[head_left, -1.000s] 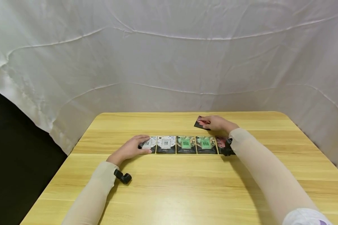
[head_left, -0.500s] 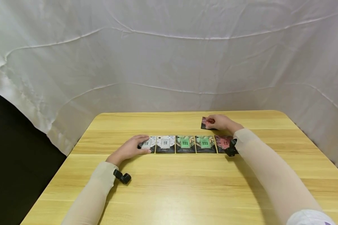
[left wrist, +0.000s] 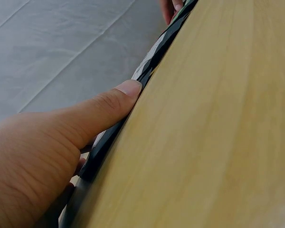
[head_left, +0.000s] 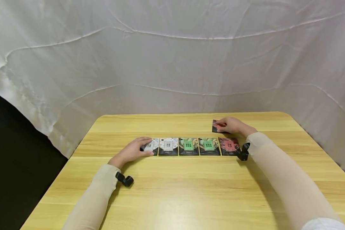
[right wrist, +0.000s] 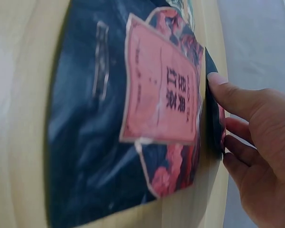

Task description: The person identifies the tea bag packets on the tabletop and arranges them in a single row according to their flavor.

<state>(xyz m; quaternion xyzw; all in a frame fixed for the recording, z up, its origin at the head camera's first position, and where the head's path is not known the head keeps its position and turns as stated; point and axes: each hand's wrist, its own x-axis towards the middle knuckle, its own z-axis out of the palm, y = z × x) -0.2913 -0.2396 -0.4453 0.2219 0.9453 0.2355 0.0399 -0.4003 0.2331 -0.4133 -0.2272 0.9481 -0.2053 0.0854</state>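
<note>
A row of flat tea sachets lies on the table. From left it shows a white-and-black sachet (head_left: 151, 147), a second white one (head_left: 168, 147), two green ones (head_left: 188, 147) and a red one (head_left: 228, 146) labelled black tea. My left hand (head_left: 131, 150) rests over the leftmost white sachet, thumb along its front edge and fingers at its far edge. Behind the row, my right hand (head_left: 232, 125) pinches another red tea sachet (head_left: 214, 126) between thumb and fingers; the hand covers its right part. In the right wrist view this held sachet (right wrist: 213, 114) stands tilted just beyond the red one in the row.
The wooden table (head_left: 172, 188) has its far edge shortly behind my right hand. A pale cloth (head_left: 166, 64) hangs beyond it. Black wrist cameras sit on my left sleeve (head_left: 125, 180) and right sleeve (head_left: 243, 152), the right one overlapping the row's red sachet in the head view.
My right hand has moved to the right with the red tea sachet, which has turned straighter. The red sachet in the row is now less covered. My left hand stays in place.
</note>
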